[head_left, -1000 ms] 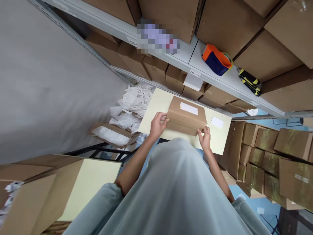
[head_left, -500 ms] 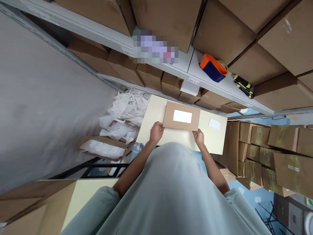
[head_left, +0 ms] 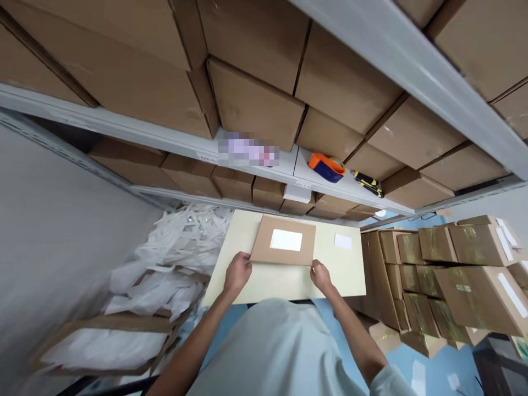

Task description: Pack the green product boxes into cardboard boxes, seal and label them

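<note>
A flat brown cardboard box (head_left: 284,247) with a white label (head_left: 286,240) on its top lies on a pale yellow table (head_left: 280,280). My left hand (head_left: 237,273) grips the box's near left corner, fingers curled. At the near right corner my right hand (head_left: 321,275) holds the box the same way. A second loose white label (head_left: 342,241) lies on the table to the right of the box.
Grey metal shelving (head_left: 173,140) packed with cardboard boxes rises behind the table. An orange and blue tape dispenser (head_left: 326,166) and a yellow-black tool (head_left: 367,182) sit on a shelf. White plastic bags (head_left: 181,247) pile up at the left; stacked taped boxes (head_left: 445,275) stand at the right.
The box, tilted up on its edge a second ago, now lies flat with the label facing up. Both hands stay at its near corners. The camera has tilted upward.
</note>
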`<control>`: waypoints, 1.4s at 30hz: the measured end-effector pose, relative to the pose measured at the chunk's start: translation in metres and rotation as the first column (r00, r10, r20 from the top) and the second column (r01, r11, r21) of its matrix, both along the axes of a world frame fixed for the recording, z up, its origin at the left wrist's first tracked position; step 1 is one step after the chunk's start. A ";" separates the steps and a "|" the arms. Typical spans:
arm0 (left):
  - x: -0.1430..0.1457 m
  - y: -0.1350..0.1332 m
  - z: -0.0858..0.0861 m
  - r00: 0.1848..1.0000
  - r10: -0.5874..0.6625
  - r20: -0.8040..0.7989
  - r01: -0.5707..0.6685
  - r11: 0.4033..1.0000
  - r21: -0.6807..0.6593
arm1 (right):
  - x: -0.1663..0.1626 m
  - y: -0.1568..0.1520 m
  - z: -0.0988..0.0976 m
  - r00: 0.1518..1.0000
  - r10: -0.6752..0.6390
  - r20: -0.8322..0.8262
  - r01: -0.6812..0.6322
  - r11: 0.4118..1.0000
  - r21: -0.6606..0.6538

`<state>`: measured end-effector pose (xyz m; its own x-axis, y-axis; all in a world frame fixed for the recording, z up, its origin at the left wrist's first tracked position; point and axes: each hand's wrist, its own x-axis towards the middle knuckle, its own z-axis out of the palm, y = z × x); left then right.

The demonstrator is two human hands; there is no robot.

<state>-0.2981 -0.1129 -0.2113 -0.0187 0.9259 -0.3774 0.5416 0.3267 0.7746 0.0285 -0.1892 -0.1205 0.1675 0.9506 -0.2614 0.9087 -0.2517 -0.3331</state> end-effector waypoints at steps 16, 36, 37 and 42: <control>0.130 0.027 0.201 0.946 0.159 0.283 -0.294 0.789 0.540 | 0.011 0.331 0.210 0.881 0.217 0.421 -0.306 0.939 0.156; 0.270 -0.161 0.163 0.759 0.300 0.578 -0.538 0.789 0.298 | 0.078 -0.036 0.084 0.486 0.226 -0.844 -0.158 0.973 0.170; 0.272 -0.169 0.160 0.744 0.289 0.602 -0.528 0.807 0.266 | 0.080 -0.045 0.083 0.479 0.205 -0.854 -0.155 0.977 0.148; 0.267 -0.195 0.158 0.788 0.225 0.573 -0.435 0.862 0.260 | 0.091 -0.062 0.078 0.474 0.130 -0.871 -0.158 0.986 0.061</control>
<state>-0.0309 -0.3075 -0.0533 -0.2533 0.9653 -0.0629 -0.0523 0.0513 0.9973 0.1200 -0.2516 -0.0425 -0.2972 0.9302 -0.2153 0.1817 -0.1663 -0.9692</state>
